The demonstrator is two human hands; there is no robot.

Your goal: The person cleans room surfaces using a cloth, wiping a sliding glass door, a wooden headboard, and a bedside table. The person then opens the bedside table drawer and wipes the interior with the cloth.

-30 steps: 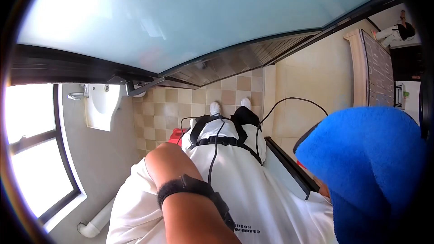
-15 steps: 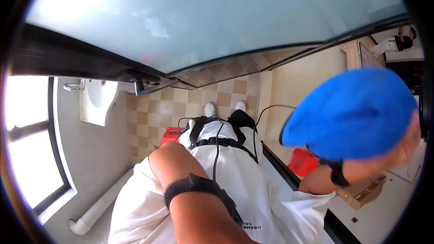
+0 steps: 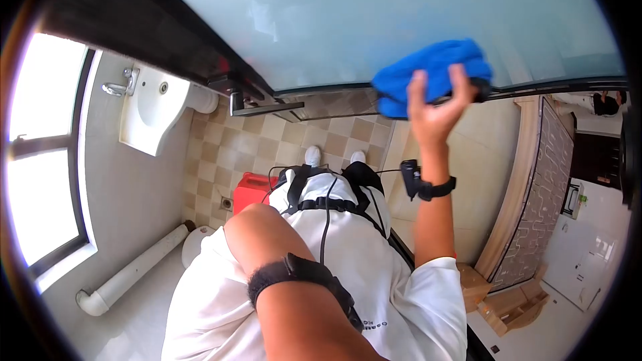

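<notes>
My right hand (image 3: 438, 107) is raised in front of me with its fingers round a bunched blue cloth (image 3: 435, 70). A dark edge or part shows under and beside the cloth; what it is I cannot make out. The cloth lies at the lower edge of a frosted glass pane (image 3: 374, 13) in a black frame, apparently touching it. My left arm is bent, and its forearm runs down past the bottom edge with a black strap on it, so my left hand is out of view.
A black door handle (image 3: 267, 108) sticks out from the frame. At left are a white washbasin (image 3: 150, 110), a window and a white pipe (image 3: 137, 271). A red container (image 3: 254, 190) stands on the tiled floor by my legs. Wooden furniture and another person are at far right.
My right hand has swung the blue cloth from the far right, close to the camera, up and leftward to the glass. The view has shifted, and my left arm stays bent.
</notes>
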